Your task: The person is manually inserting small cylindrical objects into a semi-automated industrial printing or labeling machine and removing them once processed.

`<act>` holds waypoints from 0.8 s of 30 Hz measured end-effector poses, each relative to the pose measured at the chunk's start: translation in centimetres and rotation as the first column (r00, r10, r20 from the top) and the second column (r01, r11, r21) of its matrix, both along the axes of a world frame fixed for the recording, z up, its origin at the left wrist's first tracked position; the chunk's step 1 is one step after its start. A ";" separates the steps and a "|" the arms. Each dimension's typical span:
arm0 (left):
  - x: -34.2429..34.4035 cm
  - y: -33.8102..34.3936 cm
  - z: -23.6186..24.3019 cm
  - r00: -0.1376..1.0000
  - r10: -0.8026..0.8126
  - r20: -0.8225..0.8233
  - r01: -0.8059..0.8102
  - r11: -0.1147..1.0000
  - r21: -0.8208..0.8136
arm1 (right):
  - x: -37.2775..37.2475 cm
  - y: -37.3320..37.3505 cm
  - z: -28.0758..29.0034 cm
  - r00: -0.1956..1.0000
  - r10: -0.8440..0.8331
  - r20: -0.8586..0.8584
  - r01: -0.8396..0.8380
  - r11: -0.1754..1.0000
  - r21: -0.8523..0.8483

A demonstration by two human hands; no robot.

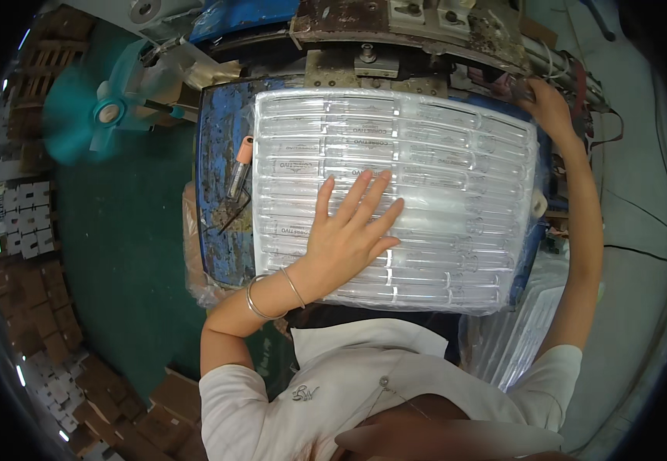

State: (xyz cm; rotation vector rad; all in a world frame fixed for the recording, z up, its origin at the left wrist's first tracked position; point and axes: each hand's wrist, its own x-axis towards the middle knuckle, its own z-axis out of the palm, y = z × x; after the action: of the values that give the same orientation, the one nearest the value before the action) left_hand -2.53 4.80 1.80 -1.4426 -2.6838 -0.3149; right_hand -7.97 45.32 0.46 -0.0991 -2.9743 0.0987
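A wide pack of clear plastic tubes [441,177], wrapped in clear film, lies flat on the worn blue table. My left hand [349,238] rests on the middle of the pack, fingers spread and stretched out, holding nothing. At the far right my right hand [547,111] reaches past the pack's corner to the machine [418,34]. Its fingers are bent around a dark part there; what they grip is too hidden to make out. Left of the pack lies a marker-like tool [239,169] with an orange end, next to a thin dark metal tool [235,213].
A turquoise fan [109,114] spins at the far left, its blades blurred. More wrapped tubes [529,326] stand low on the right, below the table. Brown cartons [29,288] are stacked along the left over a green floor [129,230]. Thin cables [641,250] cross the floor at right.
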 end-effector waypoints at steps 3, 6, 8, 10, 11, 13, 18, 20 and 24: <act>0.2 -0.3 0.1 0.999 0.028 -0.034 -0.028 1.000 0.008 | 3.9 -1.4 2.4 0.986 -0.009 -0.169 0.012 1.000 0.014; 0.4 -0.6 0.5 0.999 0.033 0.012 -0.034 0.998 0.057 | 7.4 -4.4 5.0 0.936 0.042 -0.351 -0.070 0.995 -0.067; 0.5 -0.6 0.9 0.999 0.027 0.037 -0.032 0.992 0.123 | 9.6 -7.4 6.9 0.928 0.066 -0.366 -0.147 0.969 -0.197; 0.9 -1.1 1.5 0.998 0.030 0.048 -0.039 0.978 0.204 | 11.1 -11.1 8.5 0.937 0.127 -0.325 -0.262 0.871 -0.415; 1.5 -1.6 1.6 0.997 0.046 0.054 -0.056 0.979 0.196 | 11.5 -13.0 8.8 0.947 0.183 -0.262 -0.295 0.817 -0.496; 1.6 -1.9 1.8 0.996 0.088 0.028 -0.092 0.958 0.272 | 11.4 -15.9 9.4 0.942 0.312 -0.124 -0.325 0.754 -0.571; 2.9 -3.8 2.1 0.986 0.165 0.008 -0.159 0.929 0.333 | 9.1 -19.5 7.9 0.907 0.417 0.051 -0.341 0.803 -0.489; 3.5 -4.6 2.0 0.983 0.186 0.015 -0.179 0.919 0.352 | 8.3 -20.0 8.0 0.902 0.427 0.065 -0.362 0.830 -0.424; 4.7 -5.0 1.5 0.982 0.168 0.087 -0.189 0.895 0.403 | 7.7 -21.0 7.8 0.892 0.442 0.099 -0.411 0.881 -0.233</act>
State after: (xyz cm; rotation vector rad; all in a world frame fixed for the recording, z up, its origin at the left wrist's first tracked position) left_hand 2.16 -0.16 3.34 -1.0698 -2.5498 -0.8500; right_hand -0.25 24.34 8.29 0.5568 -3.0677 0.4739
